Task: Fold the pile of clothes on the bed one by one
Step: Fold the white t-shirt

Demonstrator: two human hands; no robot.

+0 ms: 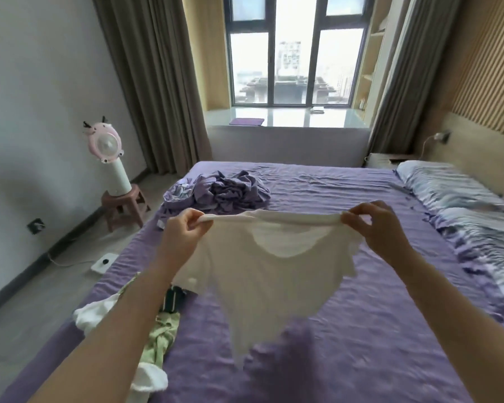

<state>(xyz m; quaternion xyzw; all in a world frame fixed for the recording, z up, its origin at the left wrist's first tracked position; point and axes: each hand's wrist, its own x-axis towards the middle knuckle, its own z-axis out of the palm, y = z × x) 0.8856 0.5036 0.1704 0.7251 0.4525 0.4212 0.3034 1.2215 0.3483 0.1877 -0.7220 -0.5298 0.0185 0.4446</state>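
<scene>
Now both grips pinch white shirt (268, 266) top edge, above purple bed (361, 330).

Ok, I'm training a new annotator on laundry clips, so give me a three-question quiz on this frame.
1. True or false: the white T-shirt lies flat on the purple bed sheet.
2. What grips the T-shirt? A) the left hand alone B) left hand and right hand C) neither
3. Fill in: on the stool by the wall stands a pink ___.

Key:
1. False; it hangs in the air, held up by its top edge.
2. B
3. fan
</scene>
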